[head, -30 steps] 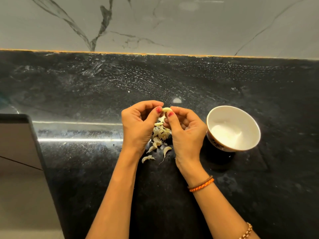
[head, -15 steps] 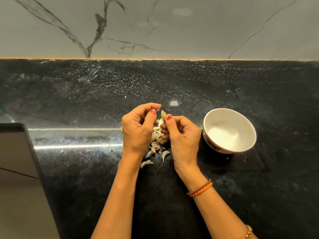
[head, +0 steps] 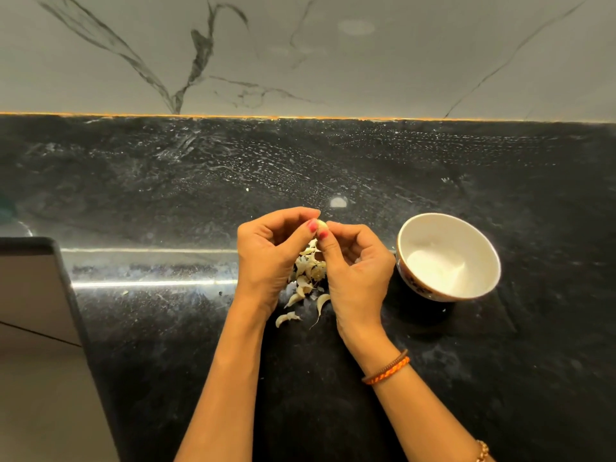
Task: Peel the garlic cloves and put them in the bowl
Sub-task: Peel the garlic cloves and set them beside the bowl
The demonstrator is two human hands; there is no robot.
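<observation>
Both hands pinch one garlic clove above the peel pile

The left hand (head: pixel 270 258) and right hand (head: pixel 356 271) grip the garlic clove (head: pixel 321 224) at their fingers; it may slip onto the skins (head: pixel 308 271) below, missing the bowl (head: pixel 448 256) just right.

left hand (head: pixel 266 258): fingers curled, thumb meeting right thumb | right hand (head: pixel 358 271): fingers curled, pinching | forearms converge

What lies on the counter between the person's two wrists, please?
In the head view, a loose pile of garlic cloves and skins lies on the black counter between them.
</observation>
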